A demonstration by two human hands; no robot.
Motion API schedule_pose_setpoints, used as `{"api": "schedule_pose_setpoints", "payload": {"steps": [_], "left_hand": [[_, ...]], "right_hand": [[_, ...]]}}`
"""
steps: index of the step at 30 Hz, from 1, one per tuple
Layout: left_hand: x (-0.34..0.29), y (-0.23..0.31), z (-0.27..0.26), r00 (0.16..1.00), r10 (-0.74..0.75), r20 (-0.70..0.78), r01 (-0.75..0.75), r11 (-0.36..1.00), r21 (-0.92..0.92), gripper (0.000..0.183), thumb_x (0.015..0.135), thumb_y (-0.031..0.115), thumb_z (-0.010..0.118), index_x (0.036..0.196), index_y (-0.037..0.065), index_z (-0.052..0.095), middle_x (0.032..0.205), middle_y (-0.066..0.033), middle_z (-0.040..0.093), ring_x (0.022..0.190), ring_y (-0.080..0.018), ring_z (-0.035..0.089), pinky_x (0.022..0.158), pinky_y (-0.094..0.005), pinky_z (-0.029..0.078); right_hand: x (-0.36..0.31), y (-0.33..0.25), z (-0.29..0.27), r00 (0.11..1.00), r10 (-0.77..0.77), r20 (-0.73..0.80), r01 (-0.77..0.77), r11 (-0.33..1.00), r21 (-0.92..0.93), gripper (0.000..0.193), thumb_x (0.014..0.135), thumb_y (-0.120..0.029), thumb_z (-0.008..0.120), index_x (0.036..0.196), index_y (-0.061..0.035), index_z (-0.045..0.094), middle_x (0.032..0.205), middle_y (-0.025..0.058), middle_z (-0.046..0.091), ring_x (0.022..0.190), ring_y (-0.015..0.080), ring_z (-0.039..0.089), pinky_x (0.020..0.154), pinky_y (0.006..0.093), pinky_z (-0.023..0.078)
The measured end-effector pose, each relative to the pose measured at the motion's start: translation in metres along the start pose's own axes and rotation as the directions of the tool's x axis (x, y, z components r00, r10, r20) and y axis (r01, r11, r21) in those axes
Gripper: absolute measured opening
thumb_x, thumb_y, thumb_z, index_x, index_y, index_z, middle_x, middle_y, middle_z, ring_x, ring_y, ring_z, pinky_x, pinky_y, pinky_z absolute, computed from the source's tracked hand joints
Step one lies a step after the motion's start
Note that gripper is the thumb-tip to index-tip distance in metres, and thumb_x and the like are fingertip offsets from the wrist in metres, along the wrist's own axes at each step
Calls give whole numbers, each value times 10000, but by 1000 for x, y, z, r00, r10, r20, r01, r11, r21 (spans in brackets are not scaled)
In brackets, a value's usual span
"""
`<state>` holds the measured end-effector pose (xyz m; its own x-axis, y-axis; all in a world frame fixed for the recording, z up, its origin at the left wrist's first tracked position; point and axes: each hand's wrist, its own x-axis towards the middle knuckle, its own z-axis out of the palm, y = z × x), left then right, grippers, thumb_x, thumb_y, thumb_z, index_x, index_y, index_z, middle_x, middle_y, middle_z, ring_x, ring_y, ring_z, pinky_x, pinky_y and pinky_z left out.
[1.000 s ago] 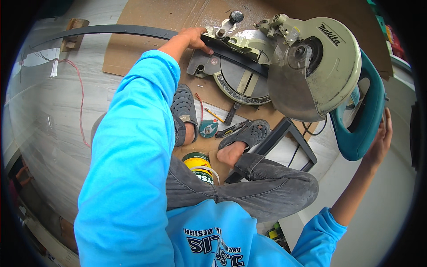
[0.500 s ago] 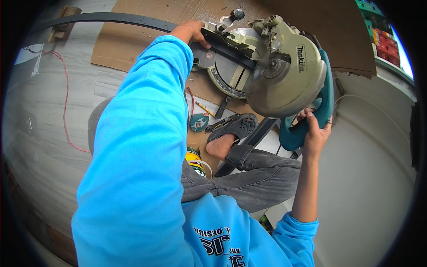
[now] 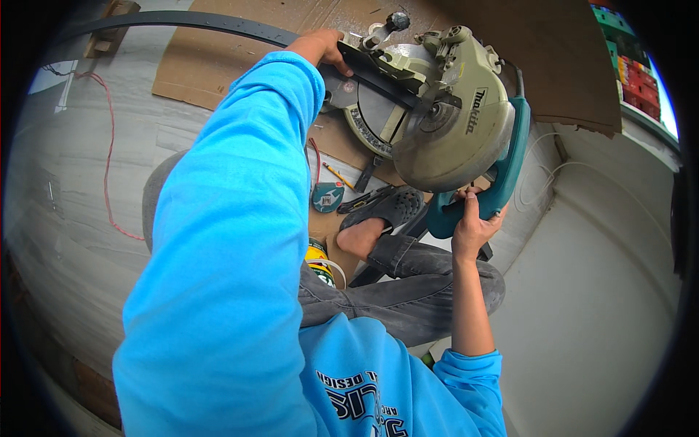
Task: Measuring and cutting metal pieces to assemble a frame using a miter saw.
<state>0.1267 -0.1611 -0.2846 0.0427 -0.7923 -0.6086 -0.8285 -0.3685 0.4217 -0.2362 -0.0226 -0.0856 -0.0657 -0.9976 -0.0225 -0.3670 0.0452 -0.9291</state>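
Fingers of the right hand (image 3: 472,227) are clamped on the teal handle (image 3: 502,171) of the mitre saw (image 3: 444,124), which sits on cardboard (image 3: 218,62) on the floor. Left hand (image 3: 324,47) fingers press a long dark metal strip (image 3: 218,22) against the saw's base. Olive-grey blade guard, worn and dusty.

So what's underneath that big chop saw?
The saw sits on a sheet of brown cardboard laid over the pale floor. A long dark strip lies across its base, pressed by the left hand. The blade's cutting spot is hidden by the guard.
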Motion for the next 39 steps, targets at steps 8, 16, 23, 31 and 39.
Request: {"api": "schedule_pose_setpoints", "payload": {"steps": [8,16,23,31,39], "left_hand": [[-6,13,-9,999,34,16,-34,999,0,1033,575,458,902,1436,103,454,1375,-137,557,1253,-307,548,1048,-402,435],[1,-5,1,997,74,-22,-73,997,34,1023,554,596,847,1394,125,501,1357,-127,574,1273,-314,524,1058,-407,402],[4,2,4,996,90,-4,-90,995,43,1005,572,604,833,1392,125,502,1343,-111,590,1273,-303,525,1081,-414,357],[4,1,2,996,95,6,-95,994,50,988,573,603,837,1382,138,511,1333,-100,599,1269,-291,532,1080,-418,323],[0,-3,1,996,78,-50,-77,997,28,958,579,596,840,1367,150,526,1316,-98,612,1266,-292,534,1064,-419,318]], "right_hand": [[-2,6,-3,999,-34,1,34,999,-4,321,915,27,577,1211,0,455,950,92,597,809,164,639,758,320,550],[-4,10,2,999,-50,2,50,999,12,372,898,21,589,1232,-6,428,918,84,605,796,145,633,770,306,549],[6,-8,-11,995,87,38,-90,993,74,316,887,39,573,1183,0,469,940,98,594,821,189,643,779,338,544],[6,1,-9,997,61,42,-64,994,91,325,886,46,575,1187,-6,461,935,94,598,800,170,636,768,328,545],[1,2,-2,998,44,35,-45,998,49,337,891,48,578,1199,-7,452,942,106,608,813,187,643,771,348,541]]}}
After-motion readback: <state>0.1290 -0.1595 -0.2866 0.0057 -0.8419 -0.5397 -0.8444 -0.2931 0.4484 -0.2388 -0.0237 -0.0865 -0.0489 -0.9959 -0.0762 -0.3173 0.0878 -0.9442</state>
